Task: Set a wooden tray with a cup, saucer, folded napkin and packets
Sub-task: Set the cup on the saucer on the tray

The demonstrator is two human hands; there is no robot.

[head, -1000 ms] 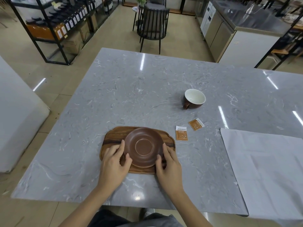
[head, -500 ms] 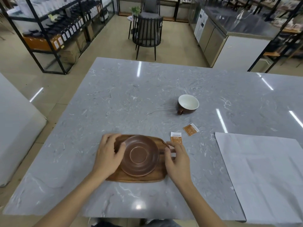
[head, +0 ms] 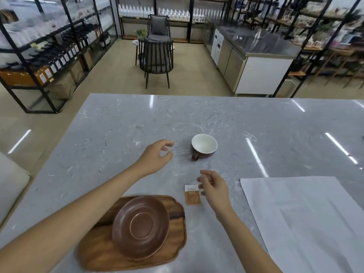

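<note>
A brown saucer (head: 140,226) lies on the wooden tray (head: 98,253) at the near edge of the marble table. A brown cup (head: 204,146) with a white inside stands farther back, handle toward me. My left hand (head: 156,157) hovers open just left of the cup, fingers curled, apart from it. My right hand (head: 213,189) hangs open above the table beside an orange packet (head: 193,194), its fingertips over the packet's right edge. The second packet is hidden, probably under that hand. A white napkin (head: 307,223) lies flat and unfolded at the right.
The grey marble table (head: 118,134) stretches wide behind the cup. Beyond it stand a black chair (head: 156,62), shelving with bottles at the left and back, and a steel counter (head: 256,56) at the right.
Both hands have let go of the saucer and tray. The left hand moved forward toward the cup, the right toward the packets. The view tilted up.
</note>
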